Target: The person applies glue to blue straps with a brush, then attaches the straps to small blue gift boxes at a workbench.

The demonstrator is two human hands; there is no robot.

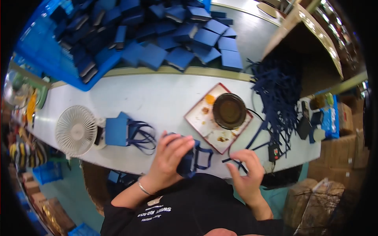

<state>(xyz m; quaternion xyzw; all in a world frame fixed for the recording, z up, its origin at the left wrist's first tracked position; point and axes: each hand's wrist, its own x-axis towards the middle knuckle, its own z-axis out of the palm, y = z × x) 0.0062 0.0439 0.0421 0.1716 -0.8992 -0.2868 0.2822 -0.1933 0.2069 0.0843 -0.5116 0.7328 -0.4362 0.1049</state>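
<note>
My left hand (170, 155) is wrapped round a small dark blue box (186, 163) near the table's front edge, just in front of my shirt. From the box's right side a loop of dark blue ribbon (204, 158) sticks out. To the right, my right hand (249, 173) has its thumb and forefinger curled towards each other at a dark blue ribbon strip (226, 160), whose end points towards the box. The fingers partly hide this strip. Left of my left hand lie blue boxes (117, 131) with ribbon loops (141, 135).
A round dark pot (229, 111) stands on a stained, red-edged white tile (201, 117). Many ribbons (275, 92) spill from a cardboard box (321, 43). A white fan (76, 131) stands left. Blue boxes (153, 56) pile up around a blue crate (33, 55) behind.
</note>
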